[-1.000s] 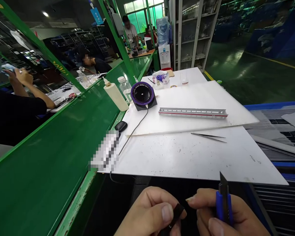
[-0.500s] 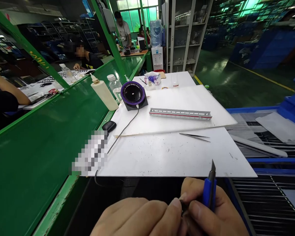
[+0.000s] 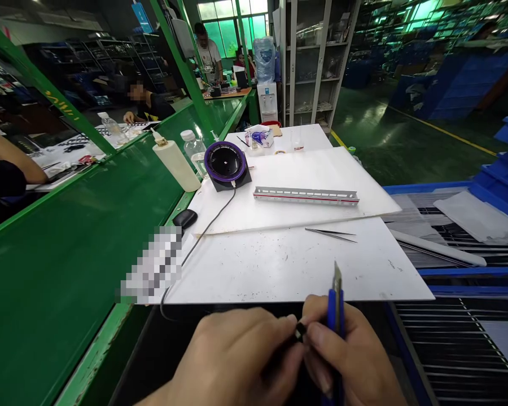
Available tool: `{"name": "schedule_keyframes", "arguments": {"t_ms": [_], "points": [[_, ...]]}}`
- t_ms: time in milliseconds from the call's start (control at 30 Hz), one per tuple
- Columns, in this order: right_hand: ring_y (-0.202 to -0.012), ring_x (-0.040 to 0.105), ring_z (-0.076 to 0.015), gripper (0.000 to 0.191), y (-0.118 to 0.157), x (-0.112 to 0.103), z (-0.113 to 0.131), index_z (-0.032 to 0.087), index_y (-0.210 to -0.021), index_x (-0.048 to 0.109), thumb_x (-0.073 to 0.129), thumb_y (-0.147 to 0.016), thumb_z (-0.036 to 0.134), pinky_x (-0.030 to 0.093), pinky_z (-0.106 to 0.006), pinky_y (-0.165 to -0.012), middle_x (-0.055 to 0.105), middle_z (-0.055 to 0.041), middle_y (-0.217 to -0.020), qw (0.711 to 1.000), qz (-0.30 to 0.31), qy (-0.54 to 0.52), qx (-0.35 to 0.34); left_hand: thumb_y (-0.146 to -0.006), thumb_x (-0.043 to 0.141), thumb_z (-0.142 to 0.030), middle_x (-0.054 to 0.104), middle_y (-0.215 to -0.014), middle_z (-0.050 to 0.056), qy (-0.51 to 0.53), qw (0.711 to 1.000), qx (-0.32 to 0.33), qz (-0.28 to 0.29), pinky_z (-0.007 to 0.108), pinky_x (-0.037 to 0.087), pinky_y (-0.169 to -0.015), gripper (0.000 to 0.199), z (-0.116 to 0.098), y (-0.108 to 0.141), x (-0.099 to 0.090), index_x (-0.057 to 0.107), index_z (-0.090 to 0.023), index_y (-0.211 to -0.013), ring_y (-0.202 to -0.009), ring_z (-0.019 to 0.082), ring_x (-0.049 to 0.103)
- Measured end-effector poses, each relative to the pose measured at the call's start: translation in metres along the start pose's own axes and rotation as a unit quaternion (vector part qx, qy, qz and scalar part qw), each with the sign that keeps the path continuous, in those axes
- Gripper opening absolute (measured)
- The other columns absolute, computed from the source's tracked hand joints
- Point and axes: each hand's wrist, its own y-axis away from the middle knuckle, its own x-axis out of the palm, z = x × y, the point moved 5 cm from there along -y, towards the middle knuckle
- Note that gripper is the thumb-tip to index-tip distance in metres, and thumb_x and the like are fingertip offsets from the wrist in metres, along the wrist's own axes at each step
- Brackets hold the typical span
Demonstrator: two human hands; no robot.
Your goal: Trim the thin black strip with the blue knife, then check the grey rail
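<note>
Left hand (image 3: 232, 355) and right hand (image 3: 347, 361) have closed together since a moment ago, both pinching a small black piece (image 3: 300, 332) just below a white plastic sheet (image 3: 279, 276); right hand also clamps a blue utility knife (image 3: 335, 316), blade up.

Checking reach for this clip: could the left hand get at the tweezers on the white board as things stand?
Probably yes, once it lets go: the left hand is pinching a small black piece, but nothing stands between it and the tweezers lying on the white board.
</note>
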Motion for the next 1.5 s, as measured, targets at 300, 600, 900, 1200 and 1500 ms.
{"name": "schedule_keyframes", "arguments": {"t_ms": [300,600,900,1200,1500], "points": [[-0.041,0.038,-0.0068,0.029,-0.022,-0.006,-0.016,0.017,-0.08,0.055,0.065,-0.086,0.043,0.029,-0.02,-0.043,0.048,0.006,-0.046,1.0,0.002,-0.002,0.016,-0.084,0.061,-0.012,0.064,-0.061,0.001,0.001,1.0,0.002,0.029,0.02,0.047,-0.046,0.009,0.017,0.003,0.021,0.068,-0.014,-0.089,-0.049,0.011,0.059],[-0.036,0.033,-0.0038,0.029,-0.036,0.001,-0.038,0.015,-0.06,0.053,0.071,-0.076,0.032,0.025,-0.016,-0.037,0.044,0.0057,-0.044,0.966,0.024,-0.209,0.153,-0.086,0.058,-0.012,0.064,-0.064,0.001,-0.034,0.998,0.029,0.053,0.023,0.047,-0.046,0.009,0.019,0.005,0.022,0.065,-0.013,-0.092,-0.051,0.013,0.059],[-0.035,0.038,-0.0054,0.037,-0.037,0.0,-0.041,0.015,-0.06,0.054,0.07,-0.08,0.042,0.028,-0.016,-0.037,0.048,0.0029,-0.042,0.98,-0.003,-0.159,0.118,-0.087,0.056,-0.013,0.064,-0.062,0.002,-0.042,0.997,0.001,0.072,0.025,0.047,-0.046,0.011,0.026,0.006,0.029,0.067,-0.013,-0.087,-0.05,0.014,0.059],[-0.044,0.046,-0.0099,0.036,-0.045,-0.007,-0.044,0.018,-0.069,0.053,0.062,-0.088,0.047,0.038,-0.023,-0.048,0.051,0.0046,-0.048,0.992,-0.018,0.12,-0.028,-0.084,0.062,-0.033,0.068,-0.069,0.001,0.319,0.861,-0.361,0.165,0.023,0.046,-0.049,0.026,0.066,0.05,0.062,0.064,-0.019,-0.106,-0.052,0.013,0.059],[-0.057,0.047,-0.0123,0.032,-0.048,-0.005,-0.065,0.02,-0.072,0.052,0.054,-0.094,0.043,0.04,-0.027,-0.058,0.052,0.0033,-0.061,0.961,0.022,0.263,-0.082,-0.074,0.073,-0.035,0.055,-0.048,-0.001,0.675,0.518,-0.524,0.029,0.015,0.019,-0.03,0.026,0.079,0.104,0.113,0.061,-0.012,-0.071,-0.029,0.003,0.033]]}}
